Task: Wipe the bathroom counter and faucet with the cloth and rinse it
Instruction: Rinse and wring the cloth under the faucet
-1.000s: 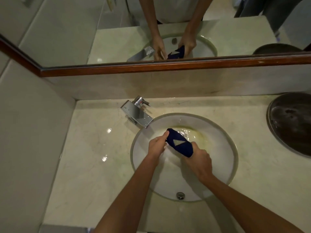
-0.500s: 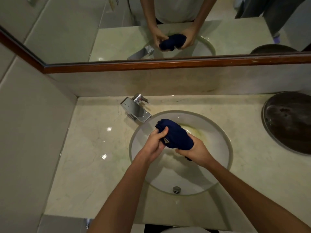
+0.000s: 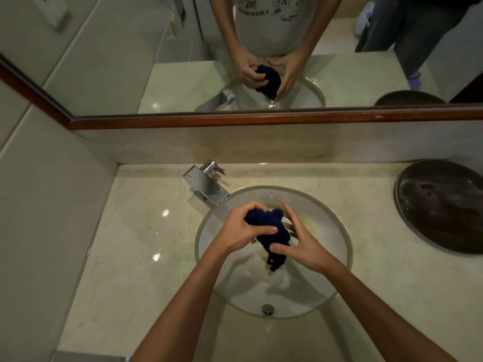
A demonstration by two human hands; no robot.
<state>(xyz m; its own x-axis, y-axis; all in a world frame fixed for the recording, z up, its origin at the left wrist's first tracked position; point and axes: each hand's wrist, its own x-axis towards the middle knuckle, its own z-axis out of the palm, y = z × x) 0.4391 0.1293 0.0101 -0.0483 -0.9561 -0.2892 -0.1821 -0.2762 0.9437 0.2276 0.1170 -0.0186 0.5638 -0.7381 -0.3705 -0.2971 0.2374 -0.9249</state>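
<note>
Pale marble counter (image 3: 130, 257) fills most of the view, glossy, with light spots on its left part. Wood-framed mirror (image 3: 183, 74) above it reflects the person's hands and the cloth. Round white basin (image 3: 337, 231) is sunk into the counter, yellowish stain near its far wall, overflow hole (image 3: 267, 308) at the near rim. Dark round tray (image 3: 441, 205) sits at the right end of the counter, well apart from the basin. Chrome faucet (image 3: 206, 185) is at the basin's back-left rim, spout angled over it. Dark blue cloth (image 3: 266, 228) is bunched into a wad, held above the basin bowl, one end hanging down. Left hand (image 3: 243, 228) grips its upper part, fingers curled over, thumb across. Right hand (image 3: 300, 244) pinches the lower part with thumb, fingers fairly straight behind the wad.
</note>
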